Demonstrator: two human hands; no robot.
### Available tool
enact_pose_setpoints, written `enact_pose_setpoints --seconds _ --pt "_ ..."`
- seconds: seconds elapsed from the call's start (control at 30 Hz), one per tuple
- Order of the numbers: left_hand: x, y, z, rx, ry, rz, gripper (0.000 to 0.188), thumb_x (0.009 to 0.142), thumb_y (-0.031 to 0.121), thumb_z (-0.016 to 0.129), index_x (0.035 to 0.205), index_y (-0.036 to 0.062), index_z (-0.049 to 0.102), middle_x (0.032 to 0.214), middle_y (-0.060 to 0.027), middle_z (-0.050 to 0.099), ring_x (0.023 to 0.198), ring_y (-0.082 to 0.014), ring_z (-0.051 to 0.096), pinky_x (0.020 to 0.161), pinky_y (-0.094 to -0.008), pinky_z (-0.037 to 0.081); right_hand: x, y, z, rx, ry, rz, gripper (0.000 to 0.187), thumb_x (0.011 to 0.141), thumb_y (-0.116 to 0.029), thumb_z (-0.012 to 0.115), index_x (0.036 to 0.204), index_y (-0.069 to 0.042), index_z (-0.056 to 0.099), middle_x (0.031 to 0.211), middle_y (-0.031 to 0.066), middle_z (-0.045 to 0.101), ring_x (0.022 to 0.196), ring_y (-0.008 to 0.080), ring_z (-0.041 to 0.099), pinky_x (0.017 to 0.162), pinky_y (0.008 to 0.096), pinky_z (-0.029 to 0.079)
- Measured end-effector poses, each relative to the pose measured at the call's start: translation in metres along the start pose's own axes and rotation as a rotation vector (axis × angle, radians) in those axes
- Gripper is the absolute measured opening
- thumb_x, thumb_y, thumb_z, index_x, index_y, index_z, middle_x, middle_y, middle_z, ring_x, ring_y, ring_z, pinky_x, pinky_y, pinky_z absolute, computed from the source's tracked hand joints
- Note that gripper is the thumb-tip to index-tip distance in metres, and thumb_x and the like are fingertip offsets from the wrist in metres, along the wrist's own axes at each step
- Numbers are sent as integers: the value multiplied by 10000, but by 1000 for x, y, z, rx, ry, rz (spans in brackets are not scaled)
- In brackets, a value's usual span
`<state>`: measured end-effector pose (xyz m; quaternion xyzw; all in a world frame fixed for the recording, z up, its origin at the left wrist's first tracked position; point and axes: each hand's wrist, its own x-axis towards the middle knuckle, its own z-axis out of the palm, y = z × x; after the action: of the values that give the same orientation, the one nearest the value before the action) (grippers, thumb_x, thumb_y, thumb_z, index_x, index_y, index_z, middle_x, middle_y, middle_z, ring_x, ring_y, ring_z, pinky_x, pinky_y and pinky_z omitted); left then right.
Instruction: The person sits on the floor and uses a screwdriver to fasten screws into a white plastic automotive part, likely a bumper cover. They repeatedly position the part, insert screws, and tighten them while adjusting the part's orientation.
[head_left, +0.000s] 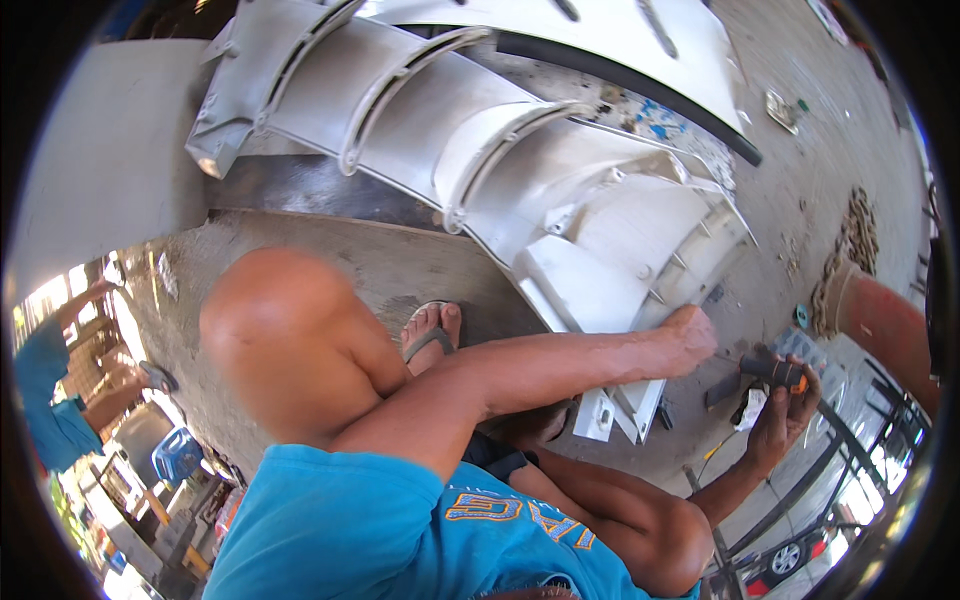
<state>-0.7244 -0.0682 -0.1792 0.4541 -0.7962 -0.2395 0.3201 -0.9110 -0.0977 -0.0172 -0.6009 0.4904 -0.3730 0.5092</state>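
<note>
A long white moulded panel with curved raised ribs slants across the scene before me, its narrow end toward my lower right. My left arm reaches across to that end. There my left hand is closed at the panel's edge, its fingertips mostly hidden. Farther right, my right hand is wrapped round a black cylindrical power tool with an orange band. The tool is held apart from the panel, and I cannot make out its exact kind.
Behind the panel lies another white piece with a black edge. A dark board runs under the panel's left part. At right are a rusty chain, a reddish cylinder and black metal bars. Another person's blue clothing shows far left.
</note>
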Motion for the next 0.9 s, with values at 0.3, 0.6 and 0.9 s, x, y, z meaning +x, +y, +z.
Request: enact_pose_setpoints --seconds 0.3,0.6,0.9 --pt "25 -11 -31 89 -422 8 117 719 137 677 683 55 753 786 -194 736 760 -364 737 667 -478 578 -15 0 -48 169 326 -123 546 1034 -90 620 1532 -17 409 1422 188 580 1318 313 580 1135 434 428" --pt "51 5 -85 -134 -614 -308 407 843 287 556 947 -93 658 1020 -318 682 978 -445 654 918 -476 524 -44 16 -41 149 374 -51 493 1046 -146 627 1498 -12 484 1357 165 628 1250 243 633 1087 362 476" --pt "28 33 -87 -832 -726 -673 236 887 254 627 730 93 553 685 16 552 616 -88 450 558 -265 333 -55 2 -18 -89 310 -85 492 1027 -255 684 1443 -22 563 1220 131 695 1160 183 675 1003 308 534"
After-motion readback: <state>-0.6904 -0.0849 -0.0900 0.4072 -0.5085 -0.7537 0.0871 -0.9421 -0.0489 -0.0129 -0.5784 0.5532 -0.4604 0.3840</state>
